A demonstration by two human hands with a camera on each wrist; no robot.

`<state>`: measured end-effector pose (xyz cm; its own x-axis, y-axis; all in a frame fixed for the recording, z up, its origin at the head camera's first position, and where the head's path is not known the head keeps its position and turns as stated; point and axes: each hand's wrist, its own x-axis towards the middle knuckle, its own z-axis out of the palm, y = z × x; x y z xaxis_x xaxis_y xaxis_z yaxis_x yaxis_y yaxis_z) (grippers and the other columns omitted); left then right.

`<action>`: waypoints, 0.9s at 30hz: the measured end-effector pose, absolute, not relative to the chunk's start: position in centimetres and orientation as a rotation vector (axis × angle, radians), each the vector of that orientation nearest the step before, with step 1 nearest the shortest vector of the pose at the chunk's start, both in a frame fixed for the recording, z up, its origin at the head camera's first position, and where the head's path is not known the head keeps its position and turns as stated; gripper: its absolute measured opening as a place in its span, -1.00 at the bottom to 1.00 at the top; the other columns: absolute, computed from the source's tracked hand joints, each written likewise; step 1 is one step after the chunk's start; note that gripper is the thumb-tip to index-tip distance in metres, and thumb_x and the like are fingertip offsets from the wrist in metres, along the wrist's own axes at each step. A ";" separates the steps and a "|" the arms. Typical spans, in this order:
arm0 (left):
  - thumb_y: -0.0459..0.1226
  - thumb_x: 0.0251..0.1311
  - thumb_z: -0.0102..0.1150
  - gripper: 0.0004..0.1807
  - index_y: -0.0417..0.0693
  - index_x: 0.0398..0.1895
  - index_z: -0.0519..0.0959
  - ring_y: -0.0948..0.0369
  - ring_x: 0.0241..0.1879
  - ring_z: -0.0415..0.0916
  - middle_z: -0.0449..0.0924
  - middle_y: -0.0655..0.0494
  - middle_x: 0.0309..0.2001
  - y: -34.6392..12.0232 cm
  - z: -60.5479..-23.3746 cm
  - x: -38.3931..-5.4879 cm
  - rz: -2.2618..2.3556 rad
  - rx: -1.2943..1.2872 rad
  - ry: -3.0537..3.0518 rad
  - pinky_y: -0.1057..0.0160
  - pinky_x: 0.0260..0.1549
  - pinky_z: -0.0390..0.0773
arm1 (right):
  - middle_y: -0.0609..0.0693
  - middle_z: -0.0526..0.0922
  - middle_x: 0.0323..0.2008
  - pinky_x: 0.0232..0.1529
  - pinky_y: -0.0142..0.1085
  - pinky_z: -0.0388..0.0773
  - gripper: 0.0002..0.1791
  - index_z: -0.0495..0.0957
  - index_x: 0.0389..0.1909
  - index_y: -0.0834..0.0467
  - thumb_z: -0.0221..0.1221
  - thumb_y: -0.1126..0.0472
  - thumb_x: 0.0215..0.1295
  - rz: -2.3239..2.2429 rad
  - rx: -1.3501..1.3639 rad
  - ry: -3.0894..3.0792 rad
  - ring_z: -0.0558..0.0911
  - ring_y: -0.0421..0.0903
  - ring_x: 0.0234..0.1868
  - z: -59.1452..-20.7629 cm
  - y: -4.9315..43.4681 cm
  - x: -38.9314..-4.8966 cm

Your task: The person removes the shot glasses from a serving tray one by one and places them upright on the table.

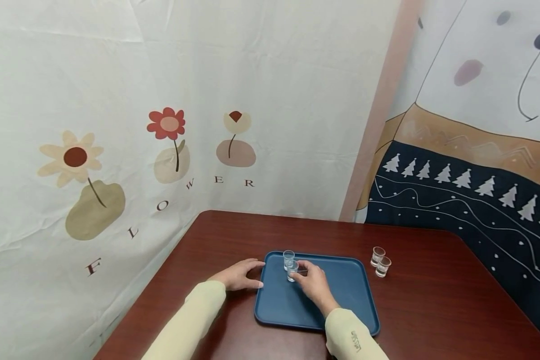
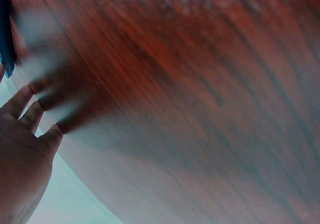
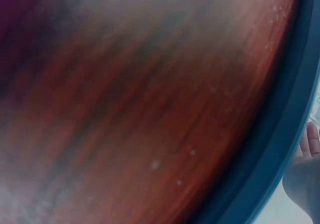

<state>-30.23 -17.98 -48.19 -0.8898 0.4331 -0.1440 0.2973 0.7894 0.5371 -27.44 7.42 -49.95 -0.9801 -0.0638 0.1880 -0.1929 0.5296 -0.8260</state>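
Note:
A blue tray lies on the dark red-brown table. My right hand pinches a small clear shot glass between thumb and fingers, over the tray's left half. Just behind it, another shot glass stands on the tray; whether the two touch is hard to tell. My left hand is at the tray's left rim, thumb and fingers spread, fingertips at the edge. In the left wrist view that hand shows extended fingers over the wood. Only part of the right hand appears beyond the tray's edge in the right wrist view.
Right of the tray, two more shot glasses stand close together on the table, seemingly with clear liquid in them. A white cloth printed with flowers hangs behind, and a patterned dark cloth hangs at the right.

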 end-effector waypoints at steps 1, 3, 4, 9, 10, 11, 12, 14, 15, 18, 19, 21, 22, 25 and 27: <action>0.05 0.16 0.37 -0.24 0.02 0.40 0.40 -0.12 0.42 0.15 0.22 -0.17 0.43 -17.9 -48.2 -30.2 0.754 0.567 2.719 -0.18 0.32 0.22 | 0.13 0.69 -0.12 -0.09 -0.05 0.62 -0.59 0.60 0.05 0.31 0.37 0.23 0.23 1.442 0.220 -2.627 0.68 0.07 -0.10 -50.0 7.4 -27.4; 0.05 0.17 0.36 -0.24 0.01 0.40 0.39 -0.11 0.42 0.15 0.22 -0.17 0.43 -17.8 -48.1 -30.2 0.752 0.578 2.718 -0.17 0.32 0.22 | 0.13 0.69 -0.13 -0.09 -0.06 0.62 -0.61 0.60 0.04 0.31 0.37 0.24 0.23 1.434 0.226 -2.625 0.68 0.06 -0.11 -50.0 7.4 -27.4; 0.05 0.18 0.36 -0.24 0.01 0.41 0.39 -0.11 0.42 0.15 0.22 -0.17 0.44 -17.8 -48.1 -30.2 0.752 0.580 2.716 -0.17 0.32 0.22 | 0.13 0.69 -0.14 -0.10 -0.06 0.62 -0.62 0.61 0.03 0.30 0.37 0.24 0.23 1.430 0.230 -2.622 0.68 0.06 -0.11 -50.1 7.4 -27.4; 0.04 0.19 0.36 -0.25 -0.01 0.41 0.39 -0.12 0.42 0.14 0.22 -0.17 0.43 -17.7 -47.9 -30.1 0.747 0.592 2.719 -0.16 0.32 0.21 | 0.10 0.70 -0.17 -0.12 -0.08 0.63 -0.67 0.62 -0.03 0.29 0.37 0.26 0.22 1.404 0.243 -2.617 0.69 0.04 -0.15 -50.1 7.5 -27.3; 0.04 0.18 0.36 -0.25 0.00 0.41 0.40 -0.11 0.42 0.14 0.22 -0.17 0.43 -17.7 -47.9 -30.1 0.749 0.591 2.719 -0.16 0.32 0.22 | 0.09 0.70 -0.18 -0.13 -0.08 0.63 -0.68 0.62 -0.03 0.29 0.37 0.26 0.22 1.400 0.244 -2.618 0.69 0.03 -0.16 -50.0 7.6 -27.2; 0.04 0.18 0.36 -0.25 0.00 0.40 0.40 -0.11 0.42 0.15 0.22 -0.17 0.43 -17.7 -48.0 -30.1 0.750 0.593 2.720 -0.16 0.32 0.22 | 0.09 0.70 -0.19 -0.14 -0.09 0.63 -0.67 0.62 -0.03 0.29 0.37 0.25 0.22 1.396 0.245 -2.619 0.69 0.02 -0.16 -49.9 7.6 -27.2; 0.04 0.18 0.37 -0.25 0.00 0.40 0.40 -0.11 0.42 0.15 0.23 -0.17 0.43 -17.6 -48.0 -30.1 0.754 0.593 2.719 -0.16 0.32 0.22 | 0.09 0.69 -0.19 -0.16 -0.09 0.63 -0.67 0.62 -0.03 0.29 0.37 0.25 0.23 1.395 0.243 -2.623 0.69 0.02 -0.17 -49.9 7.6 -27.1; 0.04 0.18 0.36 -0.25 0.01 0.41 0.39 -0.11 0.42 0.14 0.22 -0.16 0.43 -17.7 -48.0 -30.1 0.755 0.588 2.720 -0.16 0.32 0.22 | 0.09 0.69 -0.19 -0.18 -0.11 0.64 -0.66 0.62 -0.02 0.29 0.37 0.23 0.23 1.389 0.253 -2.627 0.68 0.02 -0.17 -49.7 7.8 -27.0; 0.04 0.18 0.36 -0.25 0.01 0.41 0.39 -0.11 0.42 0.14 0.22 -0.16 0.43 -17.7 -48.0 -30.0 0.759 0.587 2.718 -0.16 0.32 0.22 | 0.09 0.69 -0.19 -0.20 -0.11 0.64 -0.67 0.62 -0.02 0.28 0.37 0.23 0.23 1.388 0.258 -2.628 0.68 0.01 -0.17 -49.7 7.8 -27.0; 0.04 0.18 0.36 -0.25 0.01 0.41 0.39 -0.12 0.42 0.14 0.22 -0.16 0.43 -17.8 -48.0 -30.0 0.763 0.581 2.720 -0.18 0.31 0.23 | 0.08 0.68 -0.18 -0.21 -0.13 0.64 -0.67 0.62 -0.02 0.26 0.36 0.20 0.25 1.397 0.265 -2.632 0.68 0.01 -0.16 -49.5 8.0 -26.8; 0.04 0.18 0.36 -0.25 0.01 0.41 0.39 -0.12 0.42 0.14 0.22 -0.16 0.44 -17.9 -48.0 -30.0 0.764 0.577 2.721 -0.18 0.31 0.23 | 0.08 0.68 -0.18 -0.21 -0.13 0.64 -0.67 0.62 -0.02 0.25 0.36 0.19 0.25 1.400 0.265 -2.631 0.68 0.01 -0.16 -49.4 8.0 -26.8; 0.04 0.18 0.37 -0.25 0.02 0.41 0.39 -0.12 0.42 0.14 0.22 -0.16 0.44 -17.9 -48.0 -30.0 0.763 0.569 2.723 -0.18 0.31 0.22 | 0.07 0.68 -0.18 -0.20 -0.13 0.64 -0.67 0.62 -0.02 0.24 0.35 0.19 0.26 1.411 0.260 -2.623 0.68 0.01 -0.15 -49.3 8.1 -26.7; 0.04 0.18 0.37 -0.25 0.02 0.41 0.40 -0.12 0.42 0.14 0.22 -0.16 0.44 -17.9 -48.0 -30.0 0.762 0.568 2.724 -0.18 0.31 0.22 | 0.06 0.68 -0.18 -0.20 -0.13 0.64 -0.67 0.62 -0.01 0.24 0.36 0.18 0.26 1.415 0.252 -2.620 0.68 0.00 -0.15 -49.3 8.2 -26.7; 0.04 0.18 0.37 -0.25 0.02 0.40 0.40 -0.11 0.42 0.14 0.23 -0.15 0.43 -17.9 -48.1 -30.0 0.760 0.565 2.723 -0.17 0.32 0.22 | 0.05 0.68 -0.20 -0.20 -0.14 0.64 -0.68 0.63 -0.03 0.22 0.37 0.18 0.24 1.428 0.233 -2.594 0.68 -0.01 -0.17 -49.0 8.5 -26.6; 0.04 0.18 0.37 -0.25 0.02 0.41 0.39 -0.11 0.42 0.15 0.23 -0.15 0.43 -17.9 -48.1 -30.1 0.757 0.567 2.722 -0.17 0.32 0.22 | 0.04 0.68 -0.20 -0.20 -0.15 0.64 -0.69 0.64 -0.05 0.22 0.38 0.18 0.22 1.438 0.209 -2.579 0.68 -0.02 -0.18 -48.9 8.8 -26.7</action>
<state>-30.09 -17.91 -48.08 -0.8904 0.4328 -0.1409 0.2979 0.7881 0.5386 -26.67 8.78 -48.88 -0.9737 -0.0342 0.2253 -0.2097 0.5217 -0.8270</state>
